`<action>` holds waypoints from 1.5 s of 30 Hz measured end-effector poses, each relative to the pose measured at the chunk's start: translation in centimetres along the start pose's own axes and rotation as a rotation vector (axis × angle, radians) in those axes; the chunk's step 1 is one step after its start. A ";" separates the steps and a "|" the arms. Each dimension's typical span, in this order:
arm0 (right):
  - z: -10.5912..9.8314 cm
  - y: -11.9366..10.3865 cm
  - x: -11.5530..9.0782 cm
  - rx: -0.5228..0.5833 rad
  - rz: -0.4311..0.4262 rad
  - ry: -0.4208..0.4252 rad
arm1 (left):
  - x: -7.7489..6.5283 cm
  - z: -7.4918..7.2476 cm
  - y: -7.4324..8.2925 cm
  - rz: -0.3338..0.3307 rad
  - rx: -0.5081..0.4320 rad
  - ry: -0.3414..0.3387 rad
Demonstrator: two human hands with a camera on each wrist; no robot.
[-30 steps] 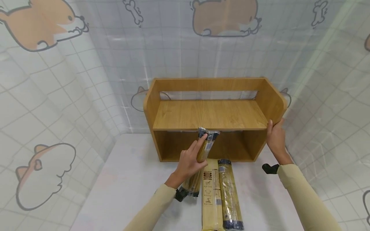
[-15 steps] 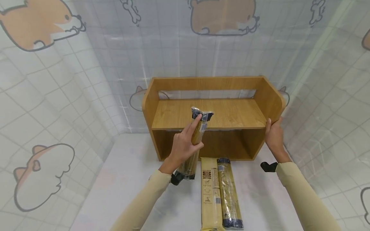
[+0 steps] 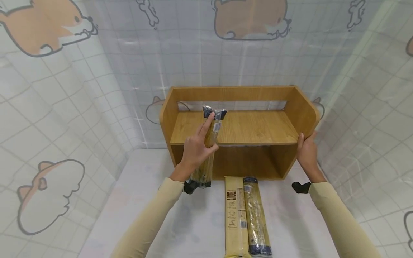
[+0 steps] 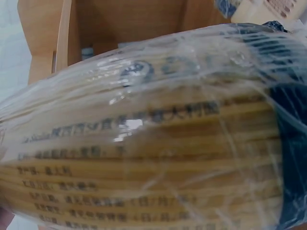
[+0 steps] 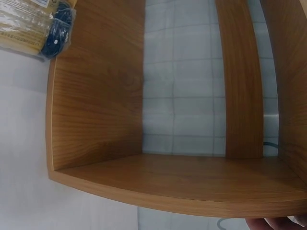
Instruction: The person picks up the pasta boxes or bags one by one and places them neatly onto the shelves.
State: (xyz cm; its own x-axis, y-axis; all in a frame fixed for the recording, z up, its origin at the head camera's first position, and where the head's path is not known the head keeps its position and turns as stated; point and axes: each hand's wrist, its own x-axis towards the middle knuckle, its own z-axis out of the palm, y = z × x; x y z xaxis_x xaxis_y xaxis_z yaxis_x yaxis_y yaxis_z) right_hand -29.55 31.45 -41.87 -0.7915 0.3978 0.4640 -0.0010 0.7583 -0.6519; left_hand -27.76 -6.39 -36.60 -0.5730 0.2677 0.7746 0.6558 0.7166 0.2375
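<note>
- Behind everything, you face a pale gridded backdrop [image 3: 180,57] printed with cartoon dogs and bones.
- Below it spreads your white table [image 3: 129,179], which carries the shelf and two packets.
- The wooden shelf [image 3: 251,127] stands upright against the backdrop, with an upper board, a lower compartment and a slatted back.
- Your cream sleeves, left [image 3: 148,218] and right [image 3: 342,218], reach in from the bottom of the head view.
- A cream packet [image 3: 234,218] with brown print lies lengthwise on the table, in front of the shelf.
- Just beside it, on the right, lies a clear packet [image 3: 257,218] with dark ends.
- The held packet [image 3: 211,136], clear over yellow strands with dark ends, is tilted in front of the shelf's left half; you cannot tell whether it touches the wood.
- Your left hand [image 3: 195,148] holds that packet, thumb across its face, index finger stretched toward its dark top end.
- Your right hand [image 3: 307,154] grips the front edge of the shelf's right side panel, near the upper board.
</note>
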 end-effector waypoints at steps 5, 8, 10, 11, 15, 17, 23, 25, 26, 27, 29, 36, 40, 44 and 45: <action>0.1 0.1 -0.1 -0.004 -0.010 0.003 | 1.1 -0.7 -1.0 -0.010 0.048 -0.008; 0.1 0.1 -0.2 -0.004 -0.009 -0.004 | 1.7 -1.1 -1.7 -0.023 0.059 0.000; 0.0 0.1 -0.2 -0.002 -0.009 -0.008 | 2.1 -1.4 -2.1 -0.042 0.056 0.014; 0.0 0.1 -0.2 -0.004 -0.010 -0.009 | 2.3 -1.5 -2.3 -0.052 0.055 0.025; 0.0 0.1 0.0 -0.005 -0.011 -0.025 | 3.1 -1.8 -3.2 -0.098 0.077 0.056; 0.0 0.1 0.0 -0.005 -0.003 -0.039 | 3.3 -1.9 -3.6 -0.112 0.100 0.061; 0.2 -0.1 0.2 -0.005 0.007 -0.049 | 4.1 -2.3 -4.6 -0.158 0.112 0.068; 0.2 -0.1 0.2 0.006 0.003 -0.051 | 4.5 -2.4 -4.9 -0.171 0.111 0.067; 0.2 -0.1 0.2 0.014 0.003 -0.049 | 4.7 -2.4 -5.0 -0.176 0.107 0.062; 0.1 -0.1 0.2 0.018 0.003 -0.046 | 4.9 -2.4 -5.1 -0.181 0.099 0.051; 0.1 0.0 0.2 0.025 0.010 -0.042 | 5.2 -2.4 -5.2 -0.192 0.080 0.026; -0.2 -0.1 0.5 0.011 0.012 -0.033 | 6.1 -2.3 -5.6 -0.261 0.018 -0.030; -0.2 -0.2 0.2 0.015 0.017 -0.069 | 6.0 -2.5 -6.1 -0.350 0.002 -0.077; -0.3 -0.1 0.1 0.026 0.022 -0.114 | 5.9 -2.5 -6.7 -0.410 -0.025 -0.125; -0.4 -0.1 0.1 0.029 0.021 -0.123 | 6.0 -2.4 -6.7 -0.418 -0.046 -0.138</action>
State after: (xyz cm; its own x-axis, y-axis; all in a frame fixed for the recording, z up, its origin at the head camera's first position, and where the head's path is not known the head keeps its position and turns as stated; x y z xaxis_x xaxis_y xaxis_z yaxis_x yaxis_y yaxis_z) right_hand -29.37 31.61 -41.55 -0.8605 0.3461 0.3738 0.0005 0.7344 -0.6787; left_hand -34.38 -11.16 -32.15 -0.8519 0.0467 0.5216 0.3730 0.7532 0.5418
